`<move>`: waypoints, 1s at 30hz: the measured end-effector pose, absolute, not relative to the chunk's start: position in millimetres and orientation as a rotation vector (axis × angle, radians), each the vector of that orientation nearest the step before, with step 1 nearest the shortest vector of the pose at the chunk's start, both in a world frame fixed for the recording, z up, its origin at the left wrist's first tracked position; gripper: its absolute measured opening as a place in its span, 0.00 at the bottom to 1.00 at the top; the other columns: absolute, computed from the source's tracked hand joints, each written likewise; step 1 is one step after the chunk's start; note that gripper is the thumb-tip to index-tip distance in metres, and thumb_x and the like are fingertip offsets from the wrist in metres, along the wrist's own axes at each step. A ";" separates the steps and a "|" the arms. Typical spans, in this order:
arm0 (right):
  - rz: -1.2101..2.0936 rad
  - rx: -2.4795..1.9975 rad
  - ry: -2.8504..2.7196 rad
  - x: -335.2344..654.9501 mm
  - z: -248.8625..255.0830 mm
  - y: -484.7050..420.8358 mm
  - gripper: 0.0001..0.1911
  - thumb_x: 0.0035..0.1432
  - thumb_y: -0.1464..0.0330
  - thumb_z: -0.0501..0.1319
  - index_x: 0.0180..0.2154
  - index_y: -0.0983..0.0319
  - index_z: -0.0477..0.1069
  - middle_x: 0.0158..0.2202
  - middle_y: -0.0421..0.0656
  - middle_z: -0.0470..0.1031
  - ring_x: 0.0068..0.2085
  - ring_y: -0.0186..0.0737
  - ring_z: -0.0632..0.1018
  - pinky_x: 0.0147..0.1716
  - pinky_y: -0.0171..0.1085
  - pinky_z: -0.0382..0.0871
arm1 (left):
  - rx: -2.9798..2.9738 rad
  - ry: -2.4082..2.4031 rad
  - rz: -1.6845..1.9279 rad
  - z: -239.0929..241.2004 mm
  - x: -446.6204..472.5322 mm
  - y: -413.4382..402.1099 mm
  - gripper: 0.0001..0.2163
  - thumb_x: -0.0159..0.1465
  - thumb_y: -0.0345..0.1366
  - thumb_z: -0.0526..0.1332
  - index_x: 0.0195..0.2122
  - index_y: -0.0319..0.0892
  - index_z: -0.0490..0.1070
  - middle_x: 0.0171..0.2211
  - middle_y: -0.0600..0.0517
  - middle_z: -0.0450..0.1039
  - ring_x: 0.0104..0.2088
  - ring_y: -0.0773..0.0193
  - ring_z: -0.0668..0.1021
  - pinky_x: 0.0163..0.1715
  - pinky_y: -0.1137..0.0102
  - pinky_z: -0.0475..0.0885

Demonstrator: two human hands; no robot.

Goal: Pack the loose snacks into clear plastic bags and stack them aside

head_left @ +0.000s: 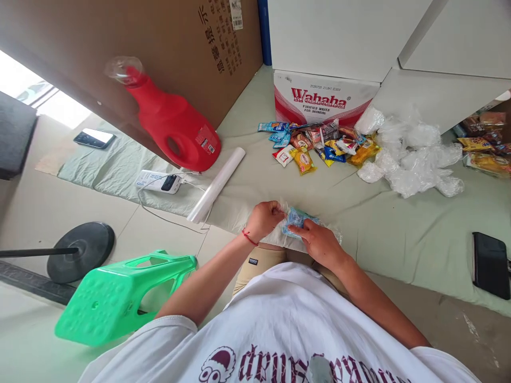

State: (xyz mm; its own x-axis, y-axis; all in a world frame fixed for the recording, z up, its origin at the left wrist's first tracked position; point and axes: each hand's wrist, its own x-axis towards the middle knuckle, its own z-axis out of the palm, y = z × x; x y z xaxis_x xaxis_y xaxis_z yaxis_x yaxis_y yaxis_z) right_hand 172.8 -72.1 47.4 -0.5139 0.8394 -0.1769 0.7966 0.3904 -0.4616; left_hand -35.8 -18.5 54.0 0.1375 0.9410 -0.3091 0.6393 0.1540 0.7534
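Observation:
My left hand (264, 218) is closed on the edge of a clear plastic bag (279, 231) that lies on the pale green cloth (379, 223) in front of my knees. My right hand (319, 242) pinches a small blue snack packet (297, 219) that sits at or inside the mouth of that bag. A red string is tied round my left wrist. Both hands meet over the bag, close to my lap.
A pile of snack packets (315, 146) and crumpled clear bags (411, 157) lies before a Wahaha box (319, 98). A roll of plastic bags (217, 183), red detergent jug (171, 122), power strip (157, 182), tipped green stool (120, 295), two phones (93, 138) (491, 263) surround me.

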 end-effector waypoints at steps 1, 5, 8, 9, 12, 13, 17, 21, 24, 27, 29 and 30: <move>0.785 -1.489 -2.544 172.7 47.8 -71.8 0.28 0.67 0.74 0.52 0.61 0.45 0.73 0.42 0.44 0.72 0.34 0.40 0.73 0.32 0.36 0.63 | 1.580 1.576 0.489 58.2 -28.6 -22.7 0.05 0.60 0.35 0.63 0.28 0.41 0.71 0.22 0.56 0.69 0.25 0.67 0.72 0.26 0.72 0.63; 0.808 -1.466 -2.511 170.9 44.3 -71.7 0.23 0.69 0.73 0.50 0.55 0.50 0.77 0.42 0.47 0.72 0.34 0.42 0.72 0.33 0.39 0.67 | 1.844 1.640 0.509 61.2 0.4 -48.3 0.09 0.68 0.36 0.58 0.32 0.41 0.75 0.29 0.50 0.73 0.28 0.63 0.74 0.29 0.67 0.66; 0.793 -1.449 -2.451 170.7 38.6 -76.6 0.21 0.68 0.73 0.51 0.53 0.55 0.77 0.42 0.49 0.71 0.36 0.43 0.72 0.37 0.41 0.70 | 2.099 1.670 0.604 47.5 7.0 -66.4 0.14 0.73 0.40 0.53 0.42 0.41 0.78 0.38 0.45 0.75 0.37 0.56 0.77 0.36 0.62 0.71; 0.802 -1.412 -2.429 171.4 37.2 -79.4 0.20 0.67 0.73 0.51 0.53 0.56 0.77 0.43 0.49 0.70 0.38 0.44 0.72 0.39 0.42 0.72 | 2.161 1.672 0.655 41.2 6.1 -70.2 0.15 0.74 0.41 0.52 0.45 0.41 0.78 0.40 0.44 0.75 0.40 0.54 0.77 0.40 0.60 0.73; 0.899 -1.255 -2.342 175.8 36.0 -89.4 0.22 0.64 0.74 0.56 0.58 0.57 0.71 0.47 0.49 0.68 0.46 0.47 0.73 0.48 0.46 0.74 | 2.238 1.713 0.844 22.1 2.6 -73.7 0.13 0.73 0.41 0.55 0.47 0.42 0.78 0.45 0.42 0.75 0.50 0.49 0.75 0.51 0.52 0.72; 0.941 -1.214 -2.310 177.9 36.2 -92.2 0.23 0.63 0.74 0.57 0.59 0.57 0.70 0.48 0.50 0.67 0.48 0.48 0.73 0.51 0.48 0.74 | 2.231 1.714 0.921 16.8 3.0 -72.8 0.12 0.73 0.40 0.56 0.46 0.42 0.78 0.47 0.41 0.75 0.54 0.48 0.74 0.54 0.50 0.71; 1.039 -1.165 -2.210 183.5 33.4 -96.7 0.22 0.63 0.74 0.61 0.58 0.58 0.69 0.50 0.51 0.66 0.50 0.49 0.72 0.54 0.50 0.74 | 2.125 1.546 1.149 5.7 12.9 -67.3 0.14 0.75 0.34 0.49 0.49 0.42 0.74 0.53 0.42 0.74 0.60 0.55 0.74 0.57 0.55 0.74; 1.063 -1.171 -2.121 179.9 29.1 -94.5 0.18 0.66 0.72 0.58 0.55 0.58 0.73 0.50 0.51 0.67 0.51 0.49 0.73 0.54 0.51 0.74 | 2.185 1.309 1.068 5.6 16.5 -68.3 0.21 0.76 0.38 0.45 0.66 0.41 0.62 0.64 0.40 0.69 0.67 0.53 0.70 0.64 0.53 0.70; 1.159 -1.156 -2.067 182.8 39.8 -93.7 0.15 0.67 0.70 0.58 0.53 0.57 0.75 0.52 0.51 0.69 0.53 0.48 0.74 0.56 0.51 0.73 | 2.346 1.140 0.938 2.7 9.8 -71.3 0.27 0.76 0.45 0.42 0.71 0.38 0.57 0.73 0.36 0.54 0.74 0.46 0.57 0.70 0.47 0.60; 1.433 -1.112 -1.963 207.1 61.6 -89.1 0.14 0.69 0.62 0.58 0.51 0.56 0.76 0.52 0.48 0.75 0.51 0.46 0.77 0.54 0.48 0.74 | 2.481 1.165 0.800 -4.9 5.0 -72.8 0.29 0.76 0.50 0.43 0.71 0.39 0.57 0.74 0.36 0.51 0.75 0.46 0.54 0.71 0.44 0.54; 1.473 -1.257 -1.733 232.5 72.5 -79.9 0.19 0.71 0.56 0.54 0.53 0.57 0.76 0.47 0.48 0.78 0.43 0.43 0.79 0.46 0.45 0.77 | 2.550 1.227 0.736 -10.2 5.9 -73.5 0.27 0.75 0.47 0.47 0.72 0.41 0.56 0.72 0.39 0.57 0.74 0.49 0.57 0.72 0.45 0.51; 1.373 -1.390 -1.611 244.9 74.5 -73.5 0.22 0.71 0.53 0.53 0.54 0.58 0.75 0.45 0.48 0.79 0.40 0.43 0.79 0.42 0.44 0.76 | 2.579 1.252 0.728 -12.3 7.2 -74.0 0.26 0.75 0.45 0.49 0.72 0.42 0.55 0.71 0.40 0.60 0.73 0.51 0.59 0.72 0.46 0.50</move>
